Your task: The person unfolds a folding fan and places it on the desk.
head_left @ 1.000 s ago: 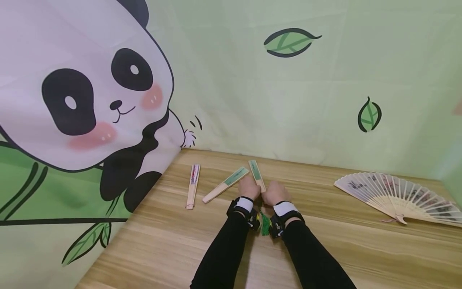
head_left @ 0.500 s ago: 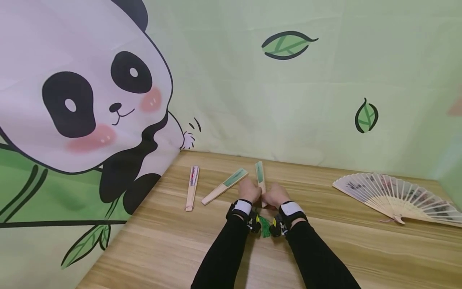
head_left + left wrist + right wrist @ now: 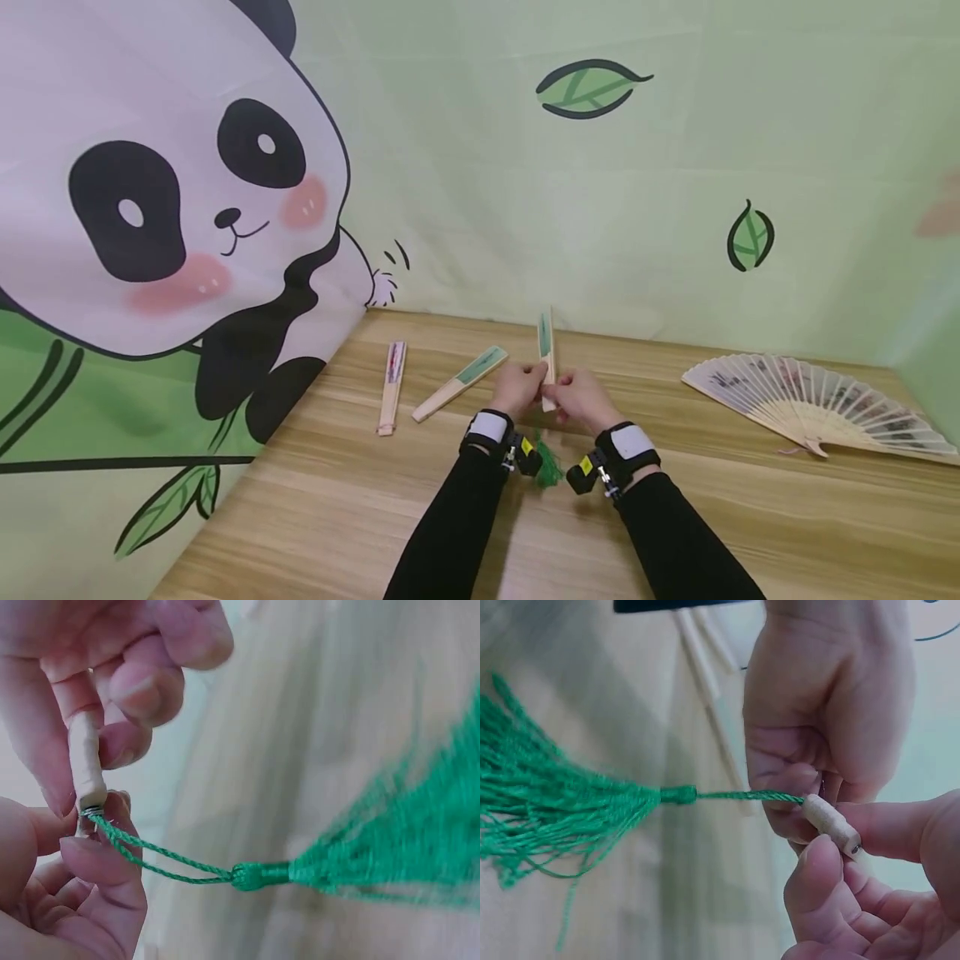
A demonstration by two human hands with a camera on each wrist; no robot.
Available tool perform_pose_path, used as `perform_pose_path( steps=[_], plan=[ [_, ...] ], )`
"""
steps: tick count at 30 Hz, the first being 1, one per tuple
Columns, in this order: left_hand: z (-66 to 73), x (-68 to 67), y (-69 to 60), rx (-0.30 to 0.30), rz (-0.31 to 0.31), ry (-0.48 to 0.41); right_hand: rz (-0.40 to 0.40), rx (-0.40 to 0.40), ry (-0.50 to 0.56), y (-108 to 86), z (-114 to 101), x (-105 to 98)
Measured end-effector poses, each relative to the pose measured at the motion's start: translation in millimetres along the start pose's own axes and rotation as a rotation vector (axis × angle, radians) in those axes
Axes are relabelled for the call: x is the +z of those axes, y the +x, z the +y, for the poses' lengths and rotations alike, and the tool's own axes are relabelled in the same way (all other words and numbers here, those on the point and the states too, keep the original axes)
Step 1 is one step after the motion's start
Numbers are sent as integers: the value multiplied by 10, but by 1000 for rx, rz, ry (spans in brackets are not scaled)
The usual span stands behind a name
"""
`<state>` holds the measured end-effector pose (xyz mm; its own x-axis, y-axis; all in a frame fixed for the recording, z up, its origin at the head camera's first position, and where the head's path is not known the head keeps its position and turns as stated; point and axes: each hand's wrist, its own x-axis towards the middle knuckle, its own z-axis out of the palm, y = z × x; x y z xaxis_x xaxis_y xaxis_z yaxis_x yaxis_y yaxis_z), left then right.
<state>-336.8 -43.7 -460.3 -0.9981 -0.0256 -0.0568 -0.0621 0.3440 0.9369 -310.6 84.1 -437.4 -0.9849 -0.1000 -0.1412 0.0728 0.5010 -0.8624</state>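
A folded fan (image 3: 546, 342) with a green panel stands roughly upright between both hands, its top overlapping the backdrop in the head view. My left hand (image 3: 517, 388) (image 3: 82, 900) pinches its lower part from the left. From the right, my right hand (image 3: 587, 402) (image 3: 892, 877) pinches the pale end of the fan (image 3: 829, 823) between thumb and fingers. A green tassel (image 3: 548, 463) (image 3: 390, 847) (image 3: 570, 791) trails from that end on a thin cord. Left of the hands lies a second green-panelled folded fan (image 3: 459, 385).
Another folded fan (image 3: 392, 388) with a purplish panel lies farther left. An open, patterned fan (image 3: 813, 407) is spread at the right of the wooden table (image 3: 330, 508). Behind rises a pale green backdrop (image 3: 465, 167) with a panda and leaves.
The held fan has turned from leaning left to nearly straight, and its top has risen. My right hand's back has shifted right and its fingers show more. The head view has shifted slightly.
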Motion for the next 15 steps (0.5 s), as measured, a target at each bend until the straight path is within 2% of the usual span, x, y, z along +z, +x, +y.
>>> perform_pose_path(
  steps=[4,6,8,11,15],
  plan=[
    [109,20,-52,-26,-46,-243,-5,-19,69,-87,-48,-111],
    [159,23,-82,-28,-67,-314,-6,-21,81,-145,-79,-167],
    [203,24,-107,-31,-88,-353,-12,-31,86,-208,-110,-219],
    [281,16,-154,-17,-113,-359,-20,-41,94,-306,-156,-288],
    [397,5,-238,-4,-128,-370,-32,-66,157,-425,-184,-359]
  ],
)
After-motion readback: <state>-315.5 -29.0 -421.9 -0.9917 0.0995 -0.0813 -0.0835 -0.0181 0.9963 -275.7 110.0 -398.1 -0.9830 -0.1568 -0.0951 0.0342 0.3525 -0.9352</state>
